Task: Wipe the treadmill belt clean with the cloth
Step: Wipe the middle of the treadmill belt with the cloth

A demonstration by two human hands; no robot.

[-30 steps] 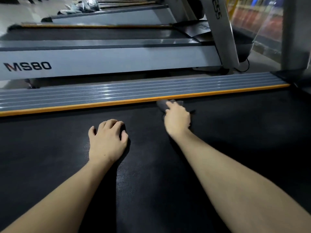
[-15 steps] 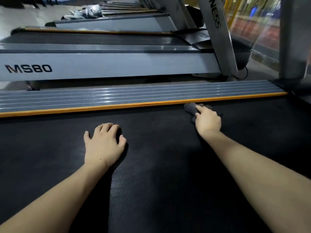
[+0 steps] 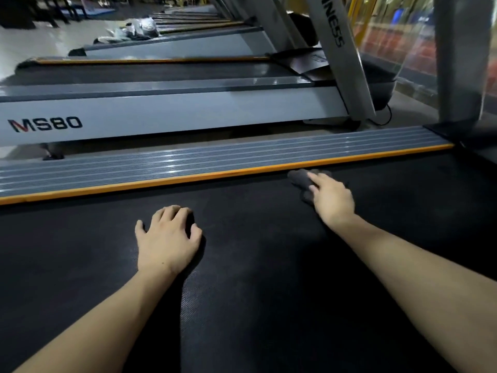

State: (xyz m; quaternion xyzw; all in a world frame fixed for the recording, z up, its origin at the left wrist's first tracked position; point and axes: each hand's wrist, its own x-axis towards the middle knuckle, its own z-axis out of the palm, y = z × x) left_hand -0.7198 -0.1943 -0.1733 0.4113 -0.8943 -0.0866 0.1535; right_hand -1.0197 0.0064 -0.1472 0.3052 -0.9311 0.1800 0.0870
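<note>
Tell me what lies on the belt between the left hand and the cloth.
Nothing: in the head view, only bare black belt lies between the left hand and the dark cloth under the right hand.

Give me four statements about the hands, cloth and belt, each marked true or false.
1. The right hand presses the dark cloth on the belt. True.
2. The cloth lies beside the orange strip. True.
3. The left hand holds a second cloth. False: it rests bare on the belt.
4. The cloth sits on the grey ribbed side rail. False: it is on the belt.
</note>
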